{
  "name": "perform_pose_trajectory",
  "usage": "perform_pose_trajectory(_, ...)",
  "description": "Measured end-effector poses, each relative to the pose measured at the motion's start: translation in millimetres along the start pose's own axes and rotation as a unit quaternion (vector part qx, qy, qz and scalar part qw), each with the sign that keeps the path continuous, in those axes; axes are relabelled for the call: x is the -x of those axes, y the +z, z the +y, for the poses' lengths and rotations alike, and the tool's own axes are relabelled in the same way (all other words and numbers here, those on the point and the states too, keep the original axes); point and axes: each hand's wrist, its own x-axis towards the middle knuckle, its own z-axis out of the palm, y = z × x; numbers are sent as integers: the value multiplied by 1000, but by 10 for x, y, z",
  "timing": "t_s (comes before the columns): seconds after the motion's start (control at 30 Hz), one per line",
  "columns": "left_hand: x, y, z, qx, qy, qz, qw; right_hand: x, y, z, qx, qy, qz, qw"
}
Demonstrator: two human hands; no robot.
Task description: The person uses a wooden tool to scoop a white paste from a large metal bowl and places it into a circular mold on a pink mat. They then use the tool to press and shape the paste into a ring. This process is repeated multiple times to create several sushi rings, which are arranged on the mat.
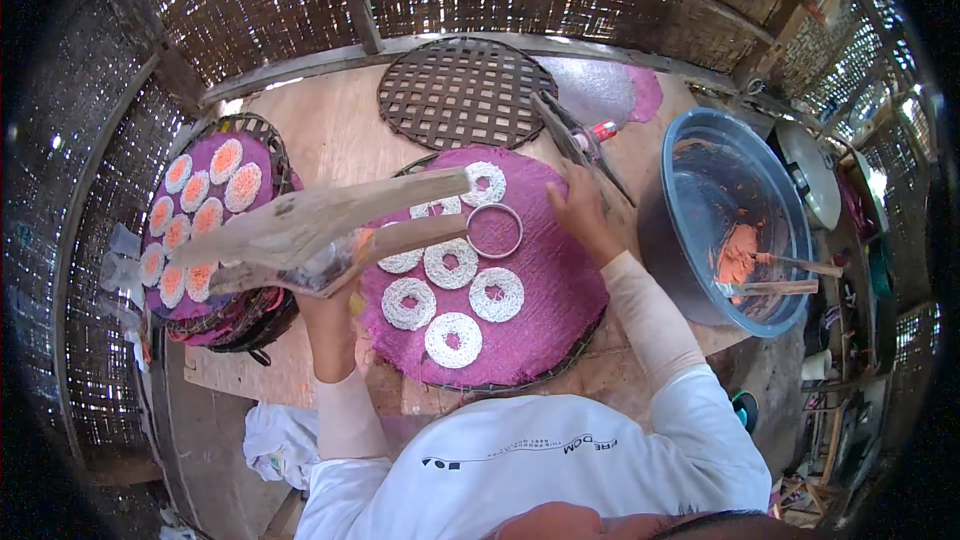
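My left hand [325, 295] is closed around a wooden two-armed tool [330, 208], which reaches rightward above a round tray. The tray is covered with a purple cloth [555, 290]. Several white rings of noodle-like strands [453, 340] lie on the cloth, each with a hole in the middle. A thin pale hoop [495, 231] is at the tip of the tool's lower arm; whether the two are joined I cannot tell. My right hand [585, 208], its thumb apart from the fingers, rests at the cloth's upper right edge and holds nothing visible.
On the left, a stack of trays [225, 325] bears white rounds with orange centres [208, 215]. A woven lattice tray [460, 90] lies at the back. A dark flat tool [585, 145] is beyond my right hand. The blue tub [690, 230] holds orange paste [738, 252] and wooden-handled utensils.
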Motion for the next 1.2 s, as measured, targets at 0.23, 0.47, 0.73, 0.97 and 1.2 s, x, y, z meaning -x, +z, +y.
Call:
perform_pose_trajectory(0.23, 131, -103, 250, 6, 31, 2, 999, -222, -66, 99, 99, 112, -109, 983)
perform_pose_trajectory(0.47, 239, -319, 429, 30, 58, 4, 998, -584, -198, 193, 45, 120, -161, 979)
perform_pose_trajectory(0.73, 295, -611, 472, 38, 78, 22, 996, -500, -866, -252, -272, 199, -292, 895)
perform_pose_trajectory(0.97, 342, -558, 574, 22, 50, 21, 998, -300, -894, 4, -430, 265, -275, 818)
perform_pose_trajectory(1.2, 394, -587, 626, 3, 74, 25, 997, 147, -1033, -50, -507, 294, -156, 795)
